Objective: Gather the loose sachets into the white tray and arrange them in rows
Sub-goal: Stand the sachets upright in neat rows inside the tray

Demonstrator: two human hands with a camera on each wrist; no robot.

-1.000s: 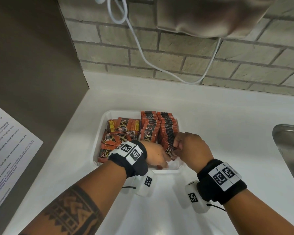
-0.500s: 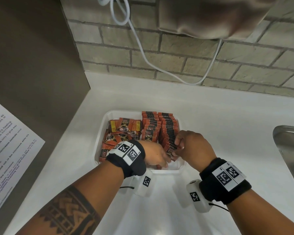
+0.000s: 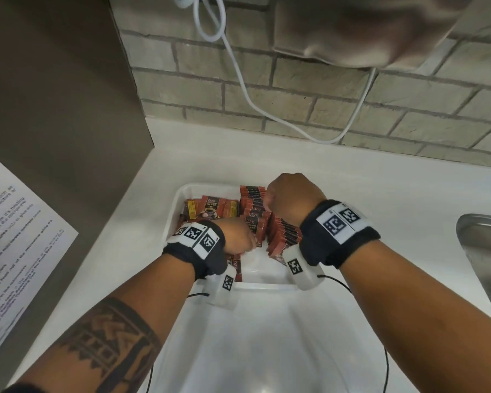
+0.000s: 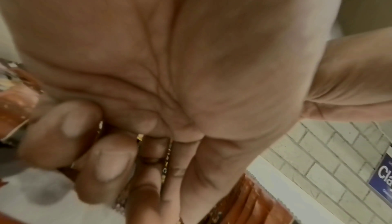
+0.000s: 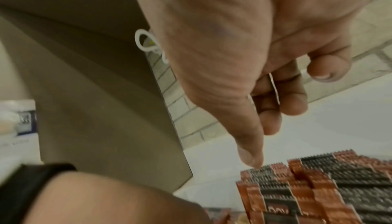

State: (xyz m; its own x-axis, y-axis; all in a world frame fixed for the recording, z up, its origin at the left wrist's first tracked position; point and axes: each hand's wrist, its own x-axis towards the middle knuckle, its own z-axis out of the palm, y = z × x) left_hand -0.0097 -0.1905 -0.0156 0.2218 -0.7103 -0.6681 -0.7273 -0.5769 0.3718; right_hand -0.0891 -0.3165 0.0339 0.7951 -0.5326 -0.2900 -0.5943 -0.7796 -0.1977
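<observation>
Sachets [image 3: 284,232] in tray [image 3: 262,286] on counter [image 3: 380,188], sink [image 3: 482,245] right

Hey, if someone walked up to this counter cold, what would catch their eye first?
Probably the orange sachets packed upright in rows inside the white tray at the counter's middle, with a few lying flat in its left part. Both hands are in there: the left hand grips some sachets near the middle, and the right hand hovers over the far rows. A white cable droops across the brick wall behind.
</observation>
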